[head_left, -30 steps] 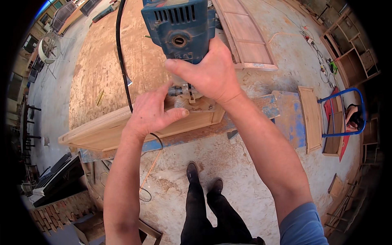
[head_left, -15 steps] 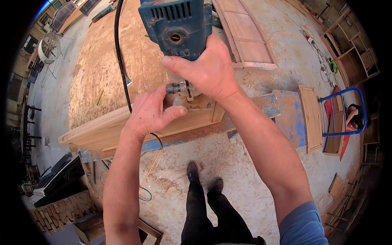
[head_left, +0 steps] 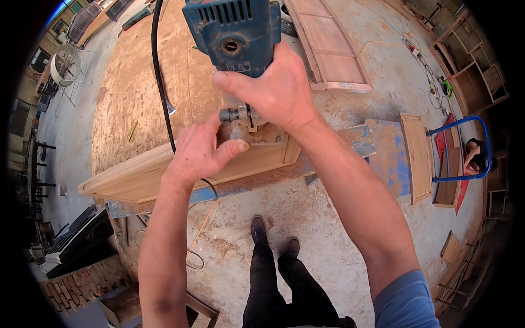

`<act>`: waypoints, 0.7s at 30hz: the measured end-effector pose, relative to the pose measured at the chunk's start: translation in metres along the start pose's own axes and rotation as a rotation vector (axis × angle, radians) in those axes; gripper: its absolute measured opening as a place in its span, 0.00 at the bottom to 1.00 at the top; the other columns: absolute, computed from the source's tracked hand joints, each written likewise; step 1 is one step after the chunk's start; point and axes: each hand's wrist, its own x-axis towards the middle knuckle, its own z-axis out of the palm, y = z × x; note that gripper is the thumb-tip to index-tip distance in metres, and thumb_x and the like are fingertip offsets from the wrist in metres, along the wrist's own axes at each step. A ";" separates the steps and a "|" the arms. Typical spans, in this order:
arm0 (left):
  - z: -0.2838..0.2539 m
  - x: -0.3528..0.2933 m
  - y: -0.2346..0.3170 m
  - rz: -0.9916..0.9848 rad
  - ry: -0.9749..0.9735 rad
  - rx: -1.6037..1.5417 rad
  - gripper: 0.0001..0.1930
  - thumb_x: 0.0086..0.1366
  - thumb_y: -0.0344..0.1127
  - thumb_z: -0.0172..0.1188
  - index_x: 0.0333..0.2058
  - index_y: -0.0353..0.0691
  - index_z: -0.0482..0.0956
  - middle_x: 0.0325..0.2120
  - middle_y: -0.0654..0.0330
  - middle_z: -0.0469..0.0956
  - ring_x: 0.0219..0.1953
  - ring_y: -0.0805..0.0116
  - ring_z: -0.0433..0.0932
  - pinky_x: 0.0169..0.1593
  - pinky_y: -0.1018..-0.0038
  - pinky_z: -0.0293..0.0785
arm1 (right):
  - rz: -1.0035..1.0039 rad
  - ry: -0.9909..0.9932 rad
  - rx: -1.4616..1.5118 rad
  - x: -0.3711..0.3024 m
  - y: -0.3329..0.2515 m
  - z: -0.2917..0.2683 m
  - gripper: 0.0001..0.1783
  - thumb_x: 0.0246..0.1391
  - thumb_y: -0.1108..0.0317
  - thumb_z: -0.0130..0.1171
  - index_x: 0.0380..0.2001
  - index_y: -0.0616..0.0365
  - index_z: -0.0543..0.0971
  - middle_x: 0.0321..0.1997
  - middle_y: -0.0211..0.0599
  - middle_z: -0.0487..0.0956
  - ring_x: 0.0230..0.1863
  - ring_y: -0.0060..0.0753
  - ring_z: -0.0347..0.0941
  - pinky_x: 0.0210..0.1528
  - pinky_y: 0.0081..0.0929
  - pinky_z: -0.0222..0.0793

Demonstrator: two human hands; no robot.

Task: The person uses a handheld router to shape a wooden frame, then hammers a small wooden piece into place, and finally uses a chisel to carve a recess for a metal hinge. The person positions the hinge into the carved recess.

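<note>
A blue router stands upright on the top edge of a wooden framed panel. My right hand is wrapped round the router's body from the right. A metal clamp with a knob sits below it, above the tool's base plate. Just left of the base, my left hand is closed over the panel's edge, thumb along the near face and fingers over the top. Its fingertips are partly hidden. The cutting bit is out of sight. A black power cord hangs left of the router.
The panel rests on a dusty workbench with a yellow pencil-like stick on it. A reddish panel lies beyond, to the right. Further right stand a wooden board, a blue trolley handle and another person.
The router and my right hand have shifted very slightly to the left. My left hand stays at nearly the same place on the panel.
</note>
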 end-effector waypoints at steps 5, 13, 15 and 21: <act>0.004 0.000 -0.003 0.016 0.048 -0.011 0.45 0.56 0.75 0.59 0.54 0.36 0.76 0.28 0.45 0.81 0.35 0.38 0.80 0.38 0.51 0.73 | -0.031 0.014 0.004 0.001 0.005 0.002 0.34 0.34 0.54 0.81 0.41 0.64 0.78 0.36 0.46 0.84 0.39 0.44 0.83 0.45 0.36 0.79; 0.004 0.000 0.002 -0.017 0.053 -0.098 0.46 0.56 0.73 0.61 0.47 0.26 0.81 0.29 0.43 0.78 0.35 0.42 0.78 0.40 0.55 0.71 | -0.016 0.025 0.047 0.001 0.005 0.002 0.32 0.34 0.54 0.80 0.40 0.63 0.79 0.36 0.45 0.85 0.38 0.43 0.84 0.45 0.35 0.79; 0.003 0.000 0.001 -0.008 0.045 -0.069 0.44 0.56 0.72 0.62 0.52 0.33 0.78 0.29 0.45 0.80 0.35 0.40 0.80 0.39 0.53 0.72 | 0.005 0.021 0.050 0.001 0.005 0.002 0.32 0.35 0.54 0.80 0.40 0.63 0.79 0.36 0.45 0.85 0.39 0.43 0.83 0.45 0.35 0.79; -0.003 0.001 -0.002 -0.025 -0.054 -0.039 0.50 0.53 0.70 0.65 0.62 0.31 0.70 0.33 0.43 0.82 0.40 0.40 0.81 0.43 0.52 0.74 | 0.019 0.002 0.008 -0.005 -0.006 -0.002 0.32 0.34 0.54 0.80 0.40 0.63 0.79 0.36 0.44 0.84 0.38 0.44 0.83 0.45 0.36 0.79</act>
